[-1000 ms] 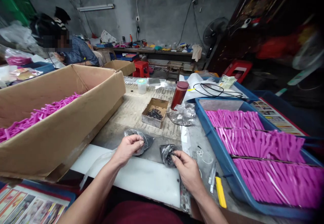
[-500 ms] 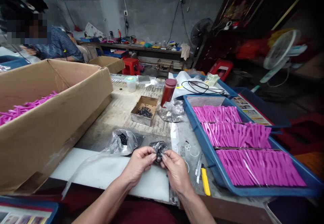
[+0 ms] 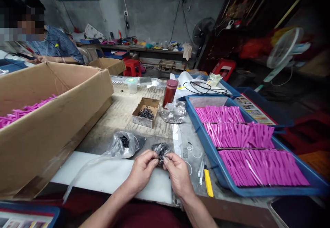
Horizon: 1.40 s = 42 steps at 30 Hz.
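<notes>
Both hands meet at a small clear plastic bag (image 3: 161, 148) of dark contents, low over the front of the table. My left hand (image 3: 144, 169) pinches its near edge from the left, thumb against fingers. From the right, my right hand (image 3: 177, 173) pinches the same edge. What the dark contents are I cannot make out. To the left lies a larger open plastic bag (image 3: 125, 145) with black pieces inside. A white sheet (image 3: 103, 173) lies under my forearms. Beyond the hands stands a small cardboard box (image 3: 145, 114) holding small dark screw-like pieces.
At left stands a large carton (image 3: 59, 125) with pink strips. A blue crate (image 3: 215, 149) of pink pieces is at right, beside a yellow-handled cutter (image 3: 208, 181). A red tumbler (image 3: 170, 92) and another plastic bag (image 3: 172, 114) stand farther back. A person (image 3: 56, 44) sits far left.
My left hand has left the larger bag and moved right to the small bag, taking hold of its edge beside my right hand. The view has turned slightly right.
</notes>
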Each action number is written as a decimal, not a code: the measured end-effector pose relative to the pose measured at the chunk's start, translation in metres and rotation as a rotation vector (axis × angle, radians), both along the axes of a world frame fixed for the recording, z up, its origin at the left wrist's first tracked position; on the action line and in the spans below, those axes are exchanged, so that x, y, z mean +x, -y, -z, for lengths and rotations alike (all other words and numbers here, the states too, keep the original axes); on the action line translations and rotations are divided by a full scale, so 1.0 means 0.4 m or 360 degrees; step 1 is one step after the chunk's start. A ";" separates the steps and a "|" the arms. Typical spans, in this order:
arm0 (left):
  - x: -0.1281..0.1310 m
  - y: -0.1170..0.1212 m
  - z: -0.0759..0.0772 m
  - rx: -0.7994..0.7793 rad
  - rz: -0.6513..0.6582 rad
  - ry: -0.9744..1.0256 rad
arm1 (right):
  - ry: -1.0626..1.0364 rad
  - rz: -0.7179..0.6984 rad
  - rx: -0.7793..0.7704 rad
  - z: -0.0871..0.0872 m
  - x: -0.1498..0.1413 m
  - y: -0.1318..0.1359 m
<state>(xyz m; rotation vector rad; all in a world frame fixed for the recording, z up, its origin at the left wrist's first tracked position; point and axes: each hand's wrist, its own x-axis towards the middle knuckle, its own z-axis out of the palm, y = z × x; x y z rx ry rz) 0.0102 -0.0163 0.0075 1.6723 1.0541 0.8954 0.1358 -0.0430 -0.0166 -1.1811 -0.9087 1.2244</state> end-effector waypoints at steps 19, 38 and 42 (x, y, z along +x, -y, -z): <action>0.019 0.012 0.003 -0.0721 -0.0071 0.0507 | 0.0391 0.0129 0.0075 -0.020 -0.012 0.017; 0.018 0.012 0.005 -0.0477 -0.0074 0.0427 | 0.0325 0.0095 0.0062 -0.026 -0.012 0.021; 0.018 0.013 0.005 -0.0456 -0.0077 0.0410 | 0.0322 0.0083 0.0067 -0.024 -0.013 0.020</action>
